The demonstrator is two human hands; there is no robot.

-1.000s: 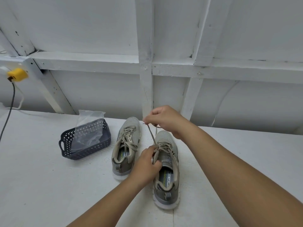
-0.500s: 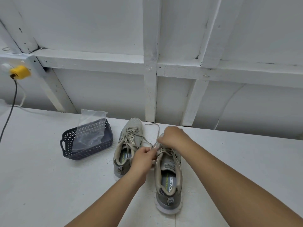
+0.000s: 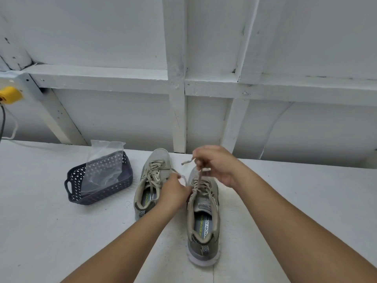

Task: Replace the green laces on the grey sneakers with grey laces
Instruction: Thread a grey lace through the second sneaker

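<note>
Insole print readable in right sneaker [image 3: 204,211]: "MEMORY FOAM"; brand word beside it in green, partly readable only. Matching print in left sneaker [image 3: 150,184], too small to read.

Both sneakers side by side near the far edge of the counter [image 3: 51,231], centre, soles down. Long axes running front to back; toes toward the far edge and wall, heels toward the near edge. Right sneaker set nearer the near edge than the left one.

Right hand [image 3: 216,164] raised above the toe of the right sneaker, fingers curled, pinching a lace [image 3: 199,178] drawn up taut from the eyelets; free lace tip sticking out leftward. Left hand [image 3: 173,190] between the two sneakers, fingers curled at the lace by the eyelets; exact contact not discernible.

Dark perforated basket [image 3: 98,198] left of the sneakers, holding a clear plastic bag [image 3: 104,166] standing upright. Bag contents not discernible.
</note>
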